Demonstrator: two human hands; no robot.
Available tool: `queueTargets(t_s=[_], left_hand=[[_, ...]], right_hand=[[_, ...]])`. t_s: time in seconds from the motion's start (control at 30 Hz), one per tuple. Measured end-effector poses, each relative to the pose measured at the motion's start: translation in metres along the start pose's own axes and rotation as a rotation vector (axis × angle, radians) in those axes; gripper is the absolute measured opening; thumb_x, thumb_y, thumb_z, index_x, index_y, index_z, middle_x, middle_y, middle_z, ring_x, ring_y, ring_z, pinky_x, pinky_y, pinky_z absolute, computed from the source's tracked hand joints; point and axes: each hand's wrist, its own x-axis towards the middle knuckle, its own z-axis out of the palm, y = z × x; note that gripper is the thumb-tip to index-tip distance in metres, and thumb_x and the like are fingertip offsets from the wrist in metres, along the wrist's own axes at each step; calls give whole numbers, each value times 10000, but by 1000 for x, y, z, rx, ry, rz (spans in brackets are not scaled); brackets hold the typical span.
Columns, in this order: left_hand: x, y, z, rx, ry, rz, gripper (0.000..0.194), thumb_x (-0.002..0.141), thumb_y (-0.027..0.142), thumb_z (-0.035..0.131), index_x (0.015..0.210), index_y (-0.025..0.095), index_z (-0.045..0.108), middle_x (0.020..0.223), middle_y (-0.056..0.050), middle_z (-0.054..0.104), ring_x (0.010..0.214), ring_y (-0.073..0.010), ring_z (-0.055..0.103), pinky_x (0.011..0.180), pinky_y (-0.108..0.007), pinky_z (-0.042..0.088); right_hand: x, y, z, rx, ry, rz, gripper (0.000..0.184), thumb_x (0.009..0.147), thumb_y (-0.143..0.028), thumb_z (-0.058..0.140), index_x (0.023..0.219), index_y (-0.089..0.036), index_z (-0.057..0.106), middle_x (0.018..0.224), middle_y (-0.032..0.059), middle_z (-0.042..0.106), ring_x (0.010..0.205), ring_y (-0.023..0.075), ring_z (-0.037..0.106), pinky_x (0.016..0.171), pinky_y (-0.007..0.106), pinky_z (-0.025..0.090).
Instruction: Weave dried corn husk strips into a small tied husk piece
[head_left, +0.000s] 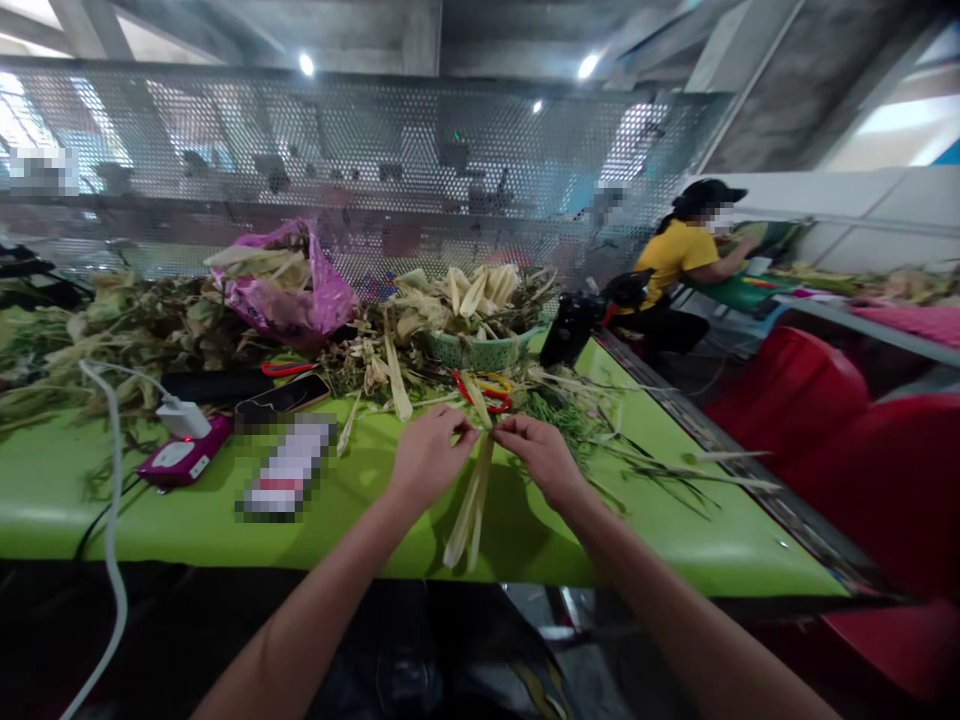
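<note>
Left hand point(444, 447) and right hand point(534, 452), thumbs and fingertips pinched together, grip opposite sides of a bundle of dried corn husks point(476, 490) at its narrow middle, above the front part of the green bench point(667, 545). Just beyond the bundle's upper end lie red-handled scissors point(491, 403); farther back stands a green basket point(480, 352) heaped with pale husks, beside a black bottle point(568, 330). Left of the hands: a smartphone point(294, 465) and a magenta power strip point(184, 455) bearing a white charger point(182, 418).
</note>
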Motion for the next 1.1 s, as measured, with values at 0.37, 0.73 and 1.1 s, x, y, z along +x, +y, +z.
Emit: queueTargets(t_s=[0.37, 0.73, 1.1], left_hand=[[21, -20, 23, -851, -95, -265, 185, 794, 325, 588, 747, 153, 540, 679, 0, 588, 669, -132, 576, 696, -281, 461], [27, -28, 24, -793, -200, -305, 128, 691, 168, 652, 797, 135, 589, 715, 4, 600, 664, -110, 542, 692, -269, 441], [18, -37, 22, -760, -208, -256, 124, 754, 243, 620, 803, 145, 562, 734, 2, 550, 697, -111, 499, 688, -244, 407]], right_hand=[[17, 1, 5, -137, -139, -90, 216, 729, -366, 601, 734, -158, 661, 655, -7, 610, 618, 145, 504, 595, 249, 357], [34, -29, -19, -334, -247, -181, 253, 769, -425, 608, 700, -185, 649, 578, -19, 516, 546, 123, 415, 522, 246, 289], [40, -29, -18, -173, -176, -249, 281, 844, -403, 541, 720, -176, 649, 692, 13, 589, 662, 150, 514, 642, 272, 382]])
